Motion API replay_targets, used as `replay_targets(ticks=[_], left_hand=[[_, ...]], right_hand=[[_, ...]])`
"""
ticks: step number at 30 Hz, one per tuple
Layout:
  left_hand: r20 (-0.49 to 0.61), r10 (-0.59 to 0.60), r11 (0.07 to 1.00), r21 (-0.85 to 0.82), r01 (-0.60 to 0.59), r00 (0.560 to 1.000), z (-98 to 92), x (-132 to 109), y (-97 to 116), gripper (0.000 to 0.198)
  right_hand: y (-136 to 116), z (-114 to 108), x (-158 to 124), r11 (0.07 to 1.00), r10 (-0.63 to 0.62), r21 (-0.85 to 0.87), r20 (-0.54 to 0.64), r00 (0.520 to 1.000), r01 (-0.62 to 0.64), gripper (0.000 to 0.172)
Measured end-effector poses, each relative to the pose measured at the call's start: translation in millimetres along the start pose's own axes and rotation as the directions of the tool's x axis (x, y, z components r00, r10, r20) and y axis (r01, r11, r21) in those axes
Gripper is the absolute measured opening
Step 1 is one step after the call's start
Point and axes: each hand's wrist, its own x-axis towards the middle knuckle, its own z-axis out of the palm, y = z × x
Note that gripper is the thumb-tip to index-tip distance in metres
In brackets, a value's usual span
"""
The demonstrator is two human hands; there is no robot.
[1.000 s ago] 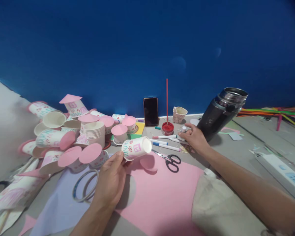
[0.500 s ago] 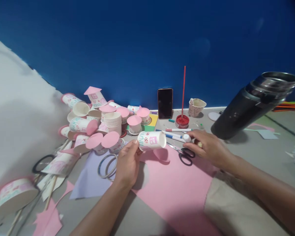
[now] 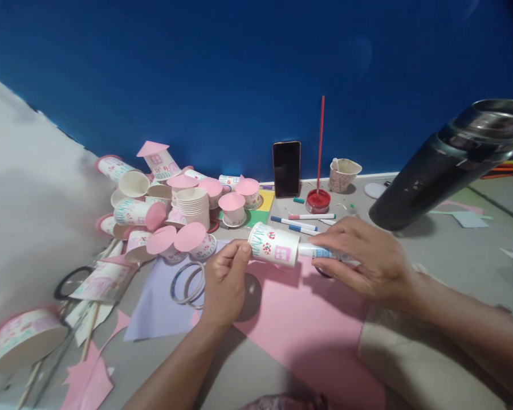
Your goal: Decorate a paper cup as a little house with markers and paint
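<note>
My left hand [image 3: 224, 282] pinches a decorated paper cup [image 3: 274, 245] by its base and holds it on its side above a pink paper sheet [image 3: 299, 330]. My right hand [image 3: 367, 259] grips a small glue bottle [image 3: 325, 252] whose tip touches the cup's open rim. Both hands hover over the grey table, close together.
A heap of pink-lidded paper cups [image 3: 175, 199] and a cup stack [image 3: 192, 206] lie at left. Behind are a phone [image 3: 286, 168], a red pot with a stick [image 3: 317, 200], markers [image 3: 301, 219] and a black flask [image 3: 444, 165]. Tape rings [image 3: 188, 283] lie on lilac paper.
My right hand picked up the glue bottle from beside the markers and brought it left to the cup's rim. The cup has turned a little in my left hand.
</note>
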Motion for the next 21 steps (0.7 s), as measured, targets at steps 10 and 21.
replay_targets(ticks=[10, 21], left_hand=[[0.101, -0.016, 0.993, -0.115, 0.028, 0.995, -1.9, -6, -6, 0.043], [0.094, -0.18, 0.893, -0.401, 0.203, 0.979, 10.9, -1, 3, 0.039]], right_hand=[[6, -1, 2, 0.998, 0.03, -0.058, 0.054, 0.998, -0.027, 0.019], [6, -12, 5, 0.994, 0.049, 0.096, -0.042, 0.998, -0.045, 0.01]])
